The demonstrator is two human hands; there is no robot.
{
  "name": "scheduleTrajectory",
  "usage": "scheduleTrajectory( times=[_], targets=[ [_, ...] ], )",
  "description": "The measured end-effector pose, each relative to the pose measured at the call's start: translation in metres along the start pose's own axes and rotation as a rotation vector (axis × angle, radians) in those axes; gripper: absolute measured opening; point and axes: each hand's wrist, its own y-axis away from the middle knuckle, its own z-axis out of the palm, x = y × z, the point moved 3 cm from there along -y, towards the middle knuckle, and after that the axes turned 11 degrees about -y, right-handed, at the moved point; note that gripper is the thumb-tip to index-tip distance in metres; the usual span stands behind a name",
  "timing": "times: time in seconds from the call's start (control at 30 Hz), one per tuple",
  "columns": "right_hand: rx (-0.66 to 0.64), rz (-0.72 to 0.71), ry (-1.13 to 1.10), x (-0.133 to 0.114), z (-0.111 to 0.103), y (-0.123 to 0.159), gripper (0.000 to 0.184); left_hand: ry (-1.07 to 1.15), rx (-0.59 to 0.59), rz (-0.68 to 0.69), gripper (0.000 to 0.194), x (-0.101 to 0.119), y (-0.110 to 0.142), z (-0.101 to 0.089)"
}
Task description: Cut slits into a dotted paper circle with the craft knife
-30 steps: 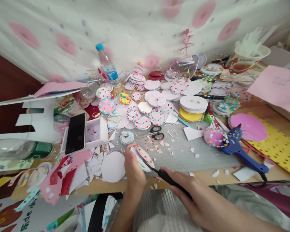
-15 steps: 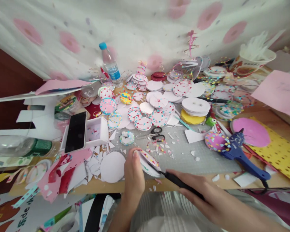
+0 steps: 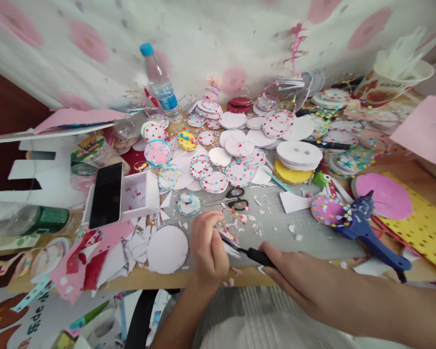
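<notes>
My left hand is closed round a white paper disc whose edge carries a strip of small coloured stars. Most of that disc is hidden behind the curled fingers. My right hand grips a tool with a black handle; its thin dark tip meets the disc, and its exact kind does not show. Just beyond my hands, black-handled scissors rest on a grey cutting mat among paper scraps. To the left lies a plain white paper circle.
A blue glue gun lies at the right beside a pink disc. Several star-trimmed discs crowd the back. A water bottle stands behind them. At the left, a phone rests on a white box.
My left hand has turned and curled further over the disc, so less of it shows. The right hand has shifted slightly, with the tool's tip still at the disc. The view has tilted a little.
</notes>
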Motion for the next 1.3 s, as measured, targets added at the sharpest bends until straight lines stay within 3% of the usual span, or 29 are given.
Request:
scheduleTrajectory(
  times=[0.1, 0.2, 0.4, 0.6, 0.73, 0.83, 0.97, 1.13, 1.3],
  targets=[
    [-0.158, 0.05, 0.038, -0.008, 0.002, -0.007, 0.024, 0.002, 0.051, -0.064, 0.03, -0.007, 0.002, 0.0],
    [-0.191, 0.114, 0.087, -0.009, 0.006, -0.013, 0.024, -0.006, 0.055, -0.114, 0.032, -0.01, 0.003, 0.0],
    [-0.193, 0.111, 0.107, -0.011, 0.007, -0.013, 0.023, 0.02, 0.138, -0.044, 0.035, -0.009, 0.003, 0.004],
    [-0.141, 0.134, 0.151, 0.0, 0.005, 0.002, 0.026, -0.04, 0.101, 0.069, 0.04, -0.002, 0.001, 0.01],
    [-0.068, 0.105, 0.133, 0.008, 0.006, 0.004, 0.02, -0.067, 0.093, 0.028, 0.044, -0.002, 0.003, 0.011],
    [-0.119, 0.178, 0.189, 0.001, 0.004, 0.0, 0.017, -0.048, 0.125, -0.001, 0.046, -0.003, 0.006, 0.011],
    [-0.217, 0.26, 0.281, -0.014, -0.002, -0.006, 0.04, -0.047, 0.136, -0.04, 0.046, -0.004, 0.009, 0.012],
    [-0.202, 0.214, 0.298, -0.024, -0.005, -0.012, 0.051, -0.048, 0.136, -0.035, 0.046, -0.002, 0.008, 0.012],
    [-0.153, 0.125, 0.266, -0.021, -0.005, -0.016, 0.034, 0.0, 0.138, -0.075, 0.046, -0.008, 0.005, 0.009]
  ],
)
